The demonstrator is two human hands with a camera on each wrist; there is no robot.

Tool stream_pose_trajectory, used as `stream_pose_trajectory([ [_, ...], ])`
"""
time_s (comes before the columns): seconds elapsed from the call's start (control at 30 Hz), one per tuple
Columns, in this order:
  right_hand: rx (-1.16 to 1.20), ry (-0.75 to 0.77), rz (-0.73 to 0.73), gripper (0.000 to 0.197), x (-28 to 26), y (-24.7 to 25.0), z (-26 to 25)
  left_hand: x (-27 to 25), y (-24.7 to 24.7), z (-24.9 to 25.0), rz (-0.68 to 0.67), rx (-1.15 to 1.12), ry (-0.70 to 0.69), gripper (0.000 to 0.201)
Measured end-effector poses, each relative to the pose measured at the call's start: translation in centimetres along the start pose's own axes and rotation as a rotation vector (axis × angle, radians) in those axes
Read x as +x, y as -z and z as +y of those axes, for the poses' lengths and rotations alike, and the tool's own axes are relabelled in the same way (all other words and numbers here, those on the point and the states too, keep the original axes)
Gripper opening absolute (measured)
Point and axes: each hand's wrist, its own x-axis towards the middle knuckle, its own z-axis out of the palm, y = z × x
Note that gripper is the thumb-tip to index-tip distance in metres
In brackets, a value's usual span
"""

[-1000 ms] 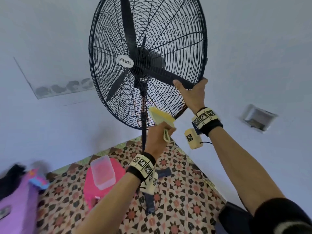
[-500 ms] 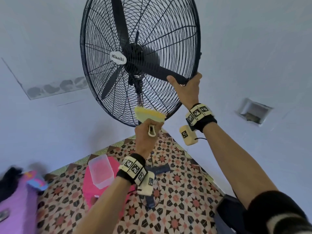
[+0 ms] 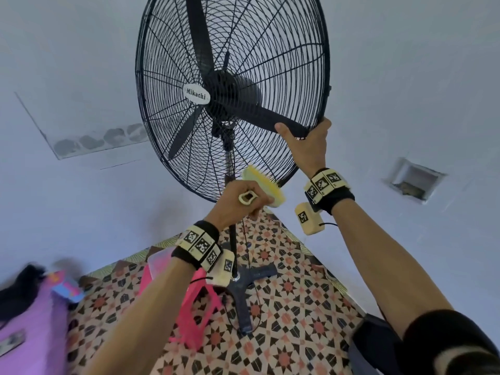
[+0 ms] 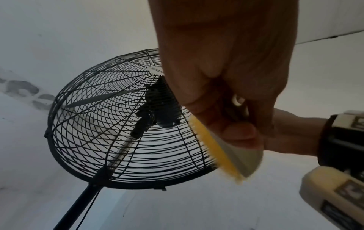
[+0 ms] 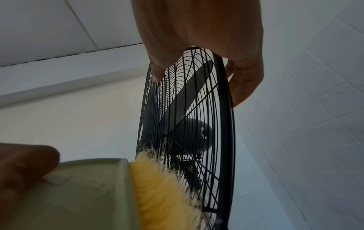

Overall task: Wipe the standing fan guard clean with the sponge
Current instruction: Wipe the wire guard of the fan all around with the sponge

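The left hand (image 3: 244, 202) grips the sponge (image 3: 263, 187) against the fan guard (image 3: 232, 93) at its lower rim — guard rising above it — while the right hand (image 3: 307, 143) clasps the right edge, steadying.

Head view looks up; wrist views close; all share fan guard (image 3: 232, 96).

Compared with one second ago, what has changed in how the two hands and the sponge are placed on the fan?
The left hand turned over and carried the sponge rightward along the guard's lower edge, so its yellow face now presses the wires of the fan guard nearer the right hand. Nothing was let go or newly taken. The right hand still grips the guard's lower right rim, and the blades have not turned.
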Motion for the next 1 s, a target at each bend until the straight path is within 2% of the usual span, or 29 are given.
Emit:
stream_pose_trajectory([
  [0.03,-0.005,-0.005,-0.004,0.109,0.0,0.0,0.0,0.2,0.3,-0.1,0.002,-0.004,0.0,0.021],
  [0.07,-0.009,-0.011,-0.006,0.111,0.0,0.0,0.0,0.6,0.7,-0.1,0.061,-0.012,-0.004,0.02],
  [0.17,-0.013,-0.021,0.003,0.113,0.2,0.2,-0.2,2.6,3.1,0.1,0.332,-0.019,-0.013,0.013],
  [0.27,-0.015,-0.024,0.006,0.112,0.1,0.1,-0.1,4.9,6.1,1.0,0.345,-0.165,-0.002,0.013],
  [0.43,-0.017,-0.032,0.005,0.114,0.1,0.1,0.1,8.7,9.9,2.2,0.481,-0.245,-0.016,0.018],
  [0.67,-0.02,-0.036,0.029,0.106,-0.1,0.0,-0.1,13.3,12.6,3.1,0.527,-0.371,-0.038,0.011],
  [0.77,-0.04,-0.042,0.034,0.102,-0.2,0.0,-0.4,12.7,12.8,1.3,0.517,-0.238,-0.054,0.007],
  [0.87,-0.056,-0.048,0.062,0.096,-0.3,0.0,-0.6,11.9,13.5,-1.0,0.516,-0.118,0.01,0.011],
  [1.0,-0.071,-0.048,0.119,0.09,-0.8,-0.5,-1.0,12.4,14.2,0.5,0.431,-0.085,-0.087,0.021],
])
